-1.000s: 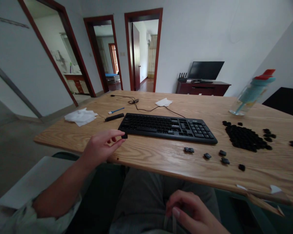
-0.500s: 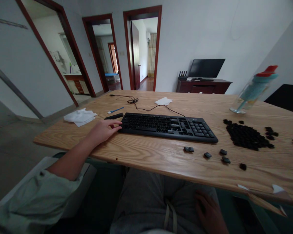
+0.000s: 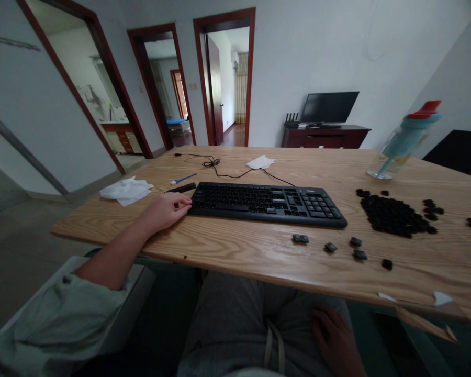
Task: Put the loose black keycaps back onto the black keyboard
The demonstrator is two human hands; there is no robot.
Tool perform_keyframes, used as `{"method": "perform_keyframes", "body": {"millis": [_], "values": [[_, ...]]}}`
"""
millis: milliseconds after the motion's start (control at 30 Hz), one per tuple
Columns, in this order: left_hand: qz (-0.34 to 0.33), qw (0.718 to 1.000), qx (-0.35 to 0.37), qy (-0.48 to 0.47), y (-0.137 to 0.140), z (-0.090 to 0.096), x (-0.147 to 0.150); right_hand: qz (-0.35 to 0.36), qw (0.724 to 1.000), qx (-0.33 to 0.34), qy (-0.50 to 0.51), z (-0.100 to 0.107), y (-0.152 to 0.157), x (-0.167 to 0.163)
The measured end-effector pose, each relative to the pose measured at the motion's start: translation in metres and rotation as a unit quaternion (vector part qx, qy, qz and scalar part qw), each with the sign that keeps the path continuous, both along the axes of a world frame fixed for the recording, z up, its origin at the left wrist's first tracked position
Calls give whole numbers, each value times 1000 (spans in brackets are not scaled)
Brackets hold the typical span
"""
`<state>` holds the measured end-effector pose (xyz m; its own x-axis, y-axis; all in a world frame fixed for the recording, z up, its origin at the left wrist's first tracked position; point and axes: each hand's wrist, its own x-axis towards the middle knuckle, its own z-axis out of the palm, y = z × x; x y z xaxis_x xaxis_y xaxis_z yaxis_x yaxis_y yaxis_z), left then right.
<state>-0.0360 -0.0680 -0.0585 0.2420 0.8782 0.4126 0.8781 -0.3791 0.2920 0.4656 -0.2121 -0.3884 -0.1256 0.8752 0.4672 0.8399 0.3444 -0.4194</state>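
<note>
A black computer keyboard (image 3: 235, 201) lies on the wooden table, with many keycaps off its board and others in place. At its left end, my left hand (image 3: 168, 210) closes thumb and fingers on the keyboard's edge. My right hand (image 3: 337, 335) rests on my right thigh below the table, fingers loosely bent and nothing seen in it. Several loose keycaps (image 3: 330, 247) lie in front of the keyboard's right end. Farther right is a dense pile of black keycaps (image 3: 394, 215).
Behind my left hand lie a black stick-like tool (image 3: 182, 187), a small blue brush (image 3: 184, 178) and a crumpled white tissue (image 3: 127, 190). The cable (image 3: 235, 175) runs behind the keyboard near another tissue (image 3: 261, 162). A bottle (image 3: 404, 139) stands at the right on the wooden table (image 3: 227, 251).
My left thumb and fingers have drawn closer together at the keyboard's left edge. The whole view has shifted slightly; my right hand stays on my thigh.
</note>
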Motion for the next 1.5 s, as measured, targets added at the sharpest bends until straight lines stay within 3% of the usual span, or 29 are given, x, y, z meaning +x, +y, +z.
{"method": "perform_keyframes", "body": {"millis": [333,767,1033,1233,1500], "values": [[-64,989,70,116,8,-4,-5,11,999,25,-21,-9,1,4],[-86,966,118,214,4,-2,-6,8,1000,7,-22,-12,0,5],[-87,968,130,195,-3,-3,-1,14,1000,21,-17,-11,0,3],[-34,984,97,144,-4,-10,-2,11,1000,17,-24,-10,0,3],[-57,983,102,140,-5,-7,6,13,1000,17,-18,-9,0,3]]}}
